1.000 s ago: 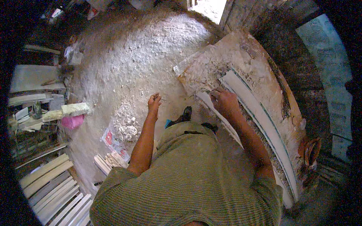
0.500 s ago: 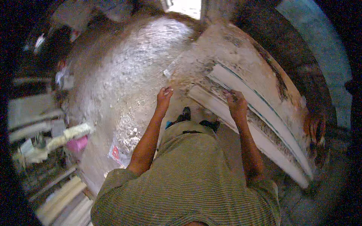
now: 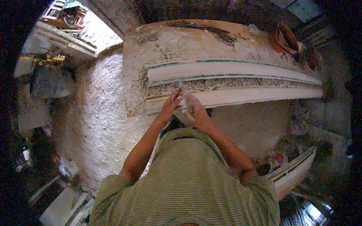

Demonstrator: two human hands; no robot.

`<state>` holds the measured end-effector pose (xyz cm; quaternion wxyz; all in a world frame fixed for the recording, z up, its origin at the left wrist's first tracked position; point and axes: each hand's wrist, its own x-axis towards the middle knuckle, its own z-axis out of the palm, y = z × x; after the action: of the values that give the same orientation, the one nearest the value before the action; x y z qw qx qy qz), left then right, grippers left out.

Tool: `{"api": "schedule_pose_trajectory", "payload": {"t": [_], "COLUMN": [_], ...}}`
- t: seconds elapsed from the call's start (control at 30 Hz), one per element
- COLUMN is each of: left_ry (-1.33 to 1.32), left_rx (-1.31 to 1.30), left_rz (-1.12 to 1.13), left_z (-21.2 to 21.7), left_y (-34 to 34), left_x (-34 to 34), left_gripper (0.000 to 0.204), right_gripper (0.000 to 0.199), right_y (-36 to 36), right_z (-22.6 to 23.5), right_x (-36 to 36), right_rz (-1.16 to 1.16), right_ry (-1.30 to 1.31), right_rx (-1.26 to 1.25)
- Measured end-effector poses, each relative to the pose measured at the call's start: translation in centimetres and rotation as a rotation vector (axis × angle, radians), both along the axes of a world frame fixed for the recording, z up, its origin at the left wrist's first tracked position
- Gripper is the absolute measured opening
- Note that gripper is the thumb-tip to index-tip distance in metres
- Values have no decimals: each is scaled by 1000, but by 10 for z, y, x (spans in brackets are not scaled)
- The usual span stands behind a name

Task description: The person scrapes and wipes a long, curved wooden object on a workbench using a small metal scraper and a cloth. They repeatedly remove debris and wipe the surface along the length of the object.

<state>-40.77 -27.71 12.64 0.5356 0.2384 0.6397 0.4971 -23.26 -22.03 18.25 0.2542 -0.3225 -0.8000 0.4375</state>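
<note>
Two long white plaster mouldings lie side by side on a dusty work table [image 3: 196, 37]: the far moulding [image 3: 226, 69] and the near moulding [image 3: 256, 96]. Crumbly plaster and fibre [image 3: 211, 83] fills the gap between them. My left hand [image 3: 171, 103] and my right hand [image 3: 192, 105] meet at the left part of the near moulding, pressed together on a small whitish lump of plaster. Whether the fingers grip it firmly is hard to tell.
A plaster-caked white floor [image 3: 102, 113] spreads to the left. Another moulding piece [image 3: 294, 173] leans at the lower right. An orange-brown vessel [image 3: 284, 37] sits at the table's far right. Clutter and boards [image 3: 56, 203] lie at the lower left. A bright doorway [image 3: 68, 22] shows top left.
The view has swung so the table now lies across the top. My left hand came off the floor side and joined my right hand at the near moulding.
</note>
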Motion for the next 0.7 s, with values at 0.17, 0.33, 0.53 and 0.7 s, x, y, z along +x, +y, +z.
{"api": "schedule_pose_trajectory", "payload": {"t": [0.17, 0.33, 0.53, 0.7], "left_ry": [16, 658, 810, 638], "left_rx": [-30, 55, 247, 131], "left_rz": [-144, -480, -659, -910], "left_z": [-20, -16, -22, -30], "left_y": [40, 61, 130, 222], "left_x": [-9, -47, -21, 53], "left_gripper": [62, 58, 44, 39], "right_gripper": [63, 50, 37, 34], "right_y": [-2, 32, 42, 28], "right_z": [12, -16, -64, -68], "right_x": [25, 104, 206, 273], "right_rz": [-122, -416, -624, -700], "right_ry": [-146, -25, -139, -115], "right_rx": [33, -298, 59, -149]}}
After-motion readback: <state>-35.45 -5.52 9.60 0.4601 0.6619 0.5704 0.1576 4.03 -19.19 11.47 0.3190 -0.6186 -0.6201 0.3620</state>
